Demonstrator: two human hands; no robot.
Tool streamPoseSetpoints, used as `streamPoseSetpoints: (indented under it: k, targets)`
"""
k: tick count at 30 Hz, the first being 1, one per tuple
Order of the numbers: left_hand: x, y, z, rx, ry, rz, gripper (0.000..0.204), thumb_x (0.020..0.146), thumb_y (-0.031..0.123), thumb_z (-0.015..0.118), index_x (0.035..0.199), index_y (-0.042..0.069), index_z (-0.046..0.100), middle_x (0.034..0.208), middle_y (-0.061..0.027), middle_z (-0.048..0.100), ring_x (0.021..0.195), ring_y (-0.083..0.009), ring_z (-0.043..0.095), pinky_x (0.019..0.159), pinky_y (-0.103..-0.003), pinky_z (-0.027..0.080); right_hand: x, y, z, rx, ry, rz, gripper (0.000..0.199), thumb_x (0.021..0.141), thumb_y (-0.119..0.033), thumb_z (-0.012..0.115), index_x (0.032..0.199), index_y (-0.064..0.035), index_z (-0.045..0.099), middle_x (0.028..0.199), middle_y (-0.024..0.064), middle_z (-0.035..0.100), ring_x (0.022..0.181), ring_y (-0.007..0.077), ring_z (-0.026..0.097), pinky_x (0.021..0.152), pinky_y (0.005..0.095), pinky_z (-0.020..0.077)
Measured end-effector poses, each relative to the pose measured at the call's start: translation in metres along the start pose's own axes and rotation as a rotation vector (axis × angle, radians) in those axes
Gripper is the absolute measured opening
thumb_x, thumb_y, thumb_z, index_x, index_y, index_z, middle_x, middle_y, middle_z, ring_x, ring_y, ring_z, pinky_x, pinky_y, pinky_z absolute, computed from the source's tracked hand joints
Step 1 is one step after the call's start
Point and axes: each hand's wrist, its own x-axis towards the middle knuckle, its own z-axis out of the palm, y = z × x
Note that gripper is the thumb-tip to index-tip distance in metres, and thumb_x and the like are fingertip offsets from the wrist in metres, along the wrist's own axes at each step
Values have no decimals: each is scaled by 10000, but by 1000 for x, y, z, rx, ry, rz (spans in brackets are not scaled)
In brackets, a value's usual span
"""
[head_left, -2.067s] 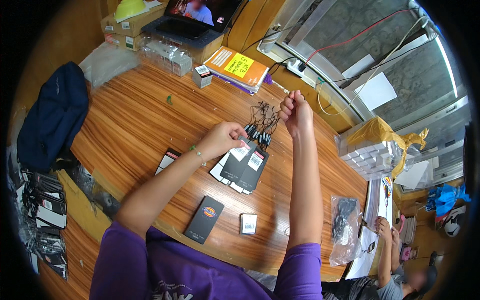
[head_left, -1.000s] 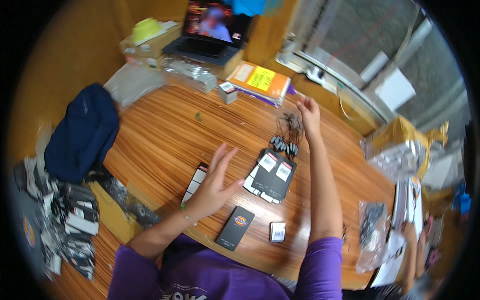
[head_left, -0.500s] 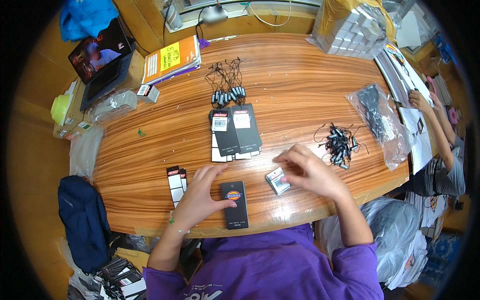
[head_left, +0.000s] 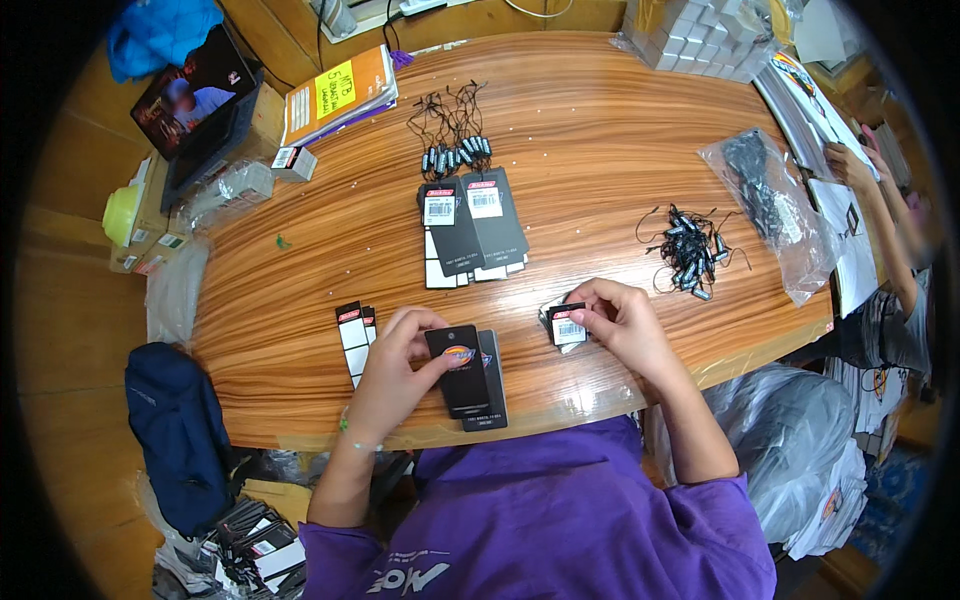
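Note:
My left hand [head_left: 385, 378] pinches a black hang tag [head_left: 462, 385] by its left side, thumb on the front. The tag is raised and tilted over a stack of similar black tags [head_left: 494, 405] near the table's front edge. Between thumb and fingers, my right hand [head_left: 632, 335] holds a small barcode tag [head_left: 569, 328], white with a dark top band. Under it lie more small tags [head_left: 545, 318], partly hidden. Long white-and-black tags [head_left: 353, 340] lie left of my left hand. Farther back sit hang tags with barcode labels [head_left: 495, 235], their black cords [head_left: 455, 155] stretched away behind them.
A tangled pile of black cords [head_left: 692, 255] lies at right, beside a clear plastic bag [head_left: 770, 215] of dark cords. A laptop [head_left: 200, 110], orange notebooks [head_left: 340, 95] and a small box [head_left: 294, 163] stand at back left. Another person's hand [head_left: 850, 165] rests on papers at far right.
My left hand has lifted a black hang tag off the stack. My right hand has closed on a small barcode tag and raised it. The view has shifted slightly.

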Motion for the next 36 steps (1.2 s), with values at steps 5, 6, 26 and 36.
streamPoseSetpoints:
  k: [5,6,26,36]
  targets:
    - [-3,10,-3,-320,-9,-130,257,793,-60,580,1032,-21,493,860,-83,624,809,-107,600,704,-194,482,-10,-26,14,333,-109,-106,170,759,-29,651,927,-33,623,650,-14,562,611,40,500,546,196,407]
    - [-3,10,2,-351,18,-108,262,789,-65,584,1031,-20,493,864,-88,625,811,-108,600,707,-196,483,-12,-36,20,225,-129,-220,175,756,-36,656,927,-33,620,661,2,572,624,53,518,560,205,417]
    - [-8,-28,14,-856,122,15,175,784,-35,596,953,-15,558,850,-126,639,772,-166,628,651,-236,510,-48,35,-98,-884,499,14,113,732,-76,628,779,-10,548,834,134,509,834,300,478,733,373,392]
    - [10,33,-10,-604,45,204,106,750,-33,617,839,-6,567,787,-142,612,758,-244,632,694,-339,537,-42,18,-138,308,831,-111,99,842,-137,583,771,-78,546,699,-10,480,602,72,420,558,187,325]
